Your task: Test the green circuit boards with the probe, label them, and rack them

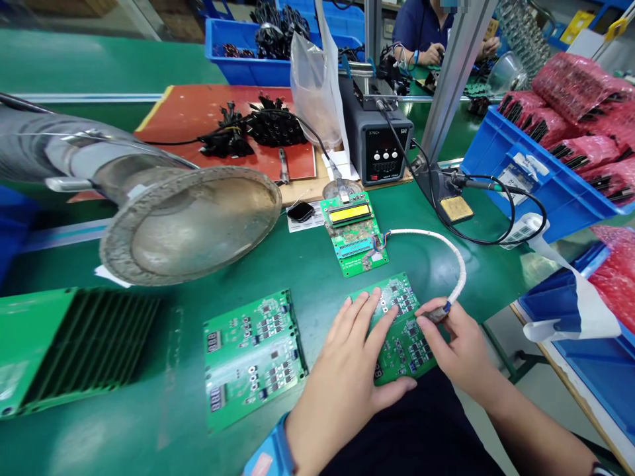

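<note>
My left hand (347,370) lies flat with fingers stretched over the left part of a green circuit board (404,330) at the table's near edge. My right hand (454,344) pinches a grey connector (437,313) on the end of a white wrapped cable (446,248) and presses it to the board's right side. The cable runs back to a small green programmer board with a yellow display (353,231). A second green circuit board panel (251,357) lies to the left of my hands.
A metal fume-extractor funnel (193,221) hangs over the left of the table. A grey soldering station (380,142), a green ribbed tray (74,347), blue bins (540,175) with pink bags and a red mat with black parts surround me. Another person works at the far bench.
</note>
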Tool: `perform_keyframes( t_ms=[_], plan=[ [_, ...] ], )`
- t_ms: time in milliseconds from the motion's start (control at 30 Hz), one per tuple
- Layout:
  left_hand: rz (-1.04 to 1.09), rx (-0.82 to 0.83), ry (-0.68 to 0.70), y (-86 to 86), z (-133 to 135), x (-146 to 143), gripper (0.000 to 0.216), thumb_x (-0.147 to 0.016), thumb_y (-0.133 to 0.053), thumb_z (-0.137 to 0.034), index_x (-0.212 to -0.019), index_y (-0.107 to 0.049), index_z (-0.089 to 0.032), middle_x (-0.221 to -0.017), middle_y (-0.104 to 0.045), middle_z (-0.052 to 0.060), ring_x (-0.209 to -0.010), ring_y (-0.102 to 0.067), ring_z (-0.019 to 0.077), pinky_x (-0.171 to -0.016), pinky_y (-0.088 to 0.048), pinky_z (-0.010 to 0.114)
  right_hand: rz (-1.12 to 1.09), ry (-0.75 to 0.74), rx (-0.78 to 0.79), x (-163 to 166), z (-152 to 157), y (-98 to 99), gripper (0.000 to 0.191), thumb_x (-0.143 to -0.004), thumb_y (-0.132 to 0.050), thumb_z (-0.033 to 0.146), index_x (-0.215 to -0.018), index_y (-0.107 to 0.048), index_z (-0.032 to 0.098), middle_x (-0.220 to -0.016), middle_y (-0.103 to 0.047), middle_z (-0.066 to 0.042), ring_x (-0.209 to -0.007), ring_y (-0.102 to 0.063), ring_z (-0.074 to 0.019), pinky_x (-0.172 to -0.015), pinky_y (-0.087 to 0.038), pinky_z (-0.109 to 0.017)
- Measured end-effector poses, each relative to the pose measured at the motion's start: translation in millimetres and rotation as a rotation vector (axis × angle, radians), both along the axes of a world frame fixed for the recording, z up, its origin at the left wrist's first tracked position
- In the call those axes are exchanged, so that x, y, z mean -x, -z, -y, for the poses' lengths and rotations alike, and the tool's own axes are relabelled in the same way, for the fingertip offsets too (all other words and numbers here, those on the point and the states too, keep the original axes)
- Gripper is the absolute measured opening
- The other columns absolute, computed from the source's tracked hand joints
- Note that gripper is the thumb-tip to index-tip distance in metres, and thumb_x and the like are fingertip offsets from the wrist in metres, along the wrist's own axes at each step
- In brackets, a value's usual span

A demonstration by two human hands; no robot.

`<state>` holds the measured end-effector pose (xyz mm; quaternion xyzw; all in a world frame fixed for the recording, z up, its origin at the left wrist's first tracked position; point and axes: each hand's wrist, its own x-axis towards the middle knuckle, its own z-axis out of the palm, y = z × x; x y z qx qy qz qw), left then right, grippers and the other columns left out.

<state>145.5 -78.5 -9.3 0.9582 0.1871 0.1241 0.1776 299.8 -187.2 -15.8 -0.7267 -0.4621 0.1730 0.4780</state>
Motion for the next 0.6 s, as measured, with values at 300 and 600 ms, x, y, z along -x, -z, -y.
perform_keyframes(
  t_ms=[300, 600],
  plan=[
    [-0.027, -0.041, -0.003, -0.9, 0.9, -1.4, 0.089, -0.06, -0.08, -0.048, -0.134, -0.043, -0.017, -0.146, -0.038, 0.019, -0.132, -0.036, 0.0404, -0.103, -0.037, 0.06, -0.023, 0.017, 0.012, -1.5, -2.2, 3.8, 0.003, -0.087, -0.053, 0.022, -0.09, -0.054, 0.022, -0.082, -0.065, -0.003, -0.073, -0.063, -0.0158, -0.064, -0.052, -0.026],
    [-0.01, -0.046, 0.0, -0.3, -0.4, -1.8, 0.088, -0.058, -0.08, -0.049, -0.133, -0.045, -0.017, -0.144, -0.04, 0.019, -0.129, -0.039, 0.0414, -0.101, -0.039, 0.06, -0.077, -0.028, -0.02, -3.1, 2.1, 4.5, 0.007, -0.091, -0.051, 0.024, -0.096, -0.054, 0.022, -0.09, -0.064, -0.005, -0.082, -0.063, -0.0168, -0.074, -0.052, -0.029]
  ],
)
